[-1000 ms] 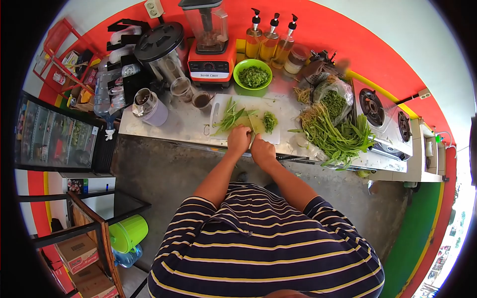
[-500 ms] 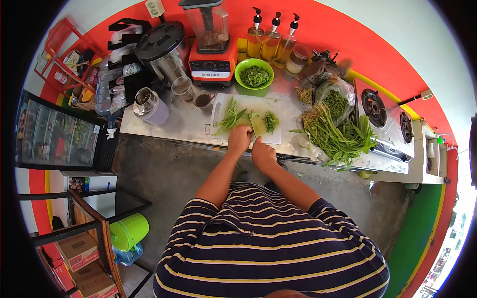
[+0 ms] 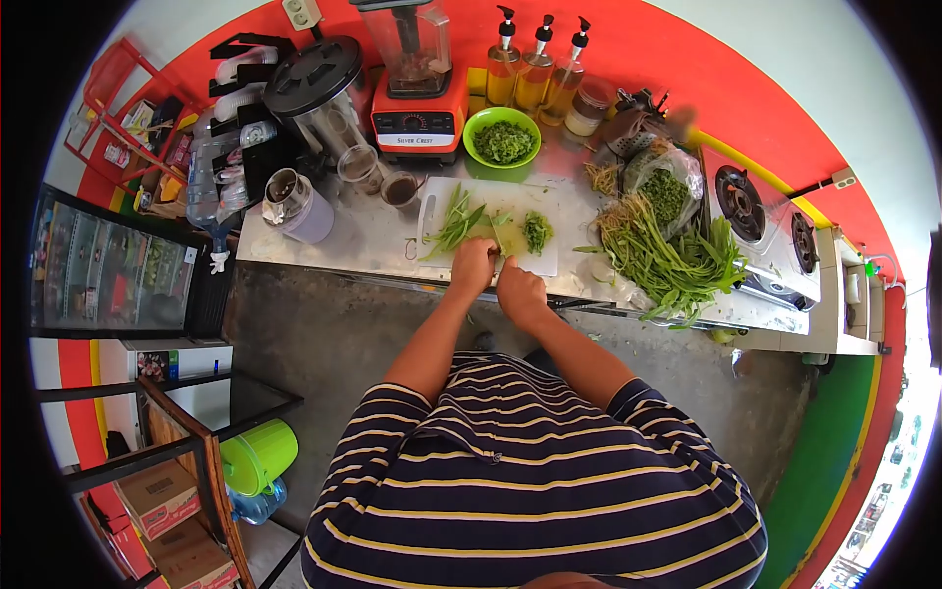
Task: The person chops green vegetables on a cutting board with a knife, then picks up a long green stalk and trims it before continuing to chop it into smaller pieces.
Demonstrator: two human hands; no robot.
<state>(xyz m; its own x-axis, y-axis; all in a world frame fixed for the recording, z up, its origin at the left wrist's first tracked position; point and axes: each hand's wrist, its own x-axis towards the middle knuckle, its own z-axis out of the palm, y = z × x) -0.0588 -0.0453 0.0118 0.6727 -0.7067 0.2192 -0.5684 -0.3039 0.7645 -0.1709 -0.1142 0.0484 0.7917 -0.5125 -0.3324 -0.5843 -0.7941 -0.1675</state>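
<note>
On the white cutting board (image 3: 548,208), my left hand (image 3: 475,265) is closed over the lower ends of the long green leafy stems (image 3: 455,224). Close to its right, my right hand (image 3: 521,290) is closed round the handle of a knife (image 3: 498,236), whose blade points away from me across the board. A small pile of cut greens (image 3: 537,232) lies to the right of the blade. Behind the board stands a bright green bowl (image 3: 472,147) holding chopped greens.
A large heap of leafy stems (image 3: 667,260) and a plastic bag of greens (image 3: 665,196) lie right of the board, near a gas stove (image 3: 770,231). Left are two cups, a metal-topped container (image 3: 306,216) and a blender (image 3: 420,123). Oil bottles (image 3: 533,79) stand behind.
Both hands remain at the front of the board. The right hand has shifted slightly toward the body, and the knife blade appears more upright in view.
</note>
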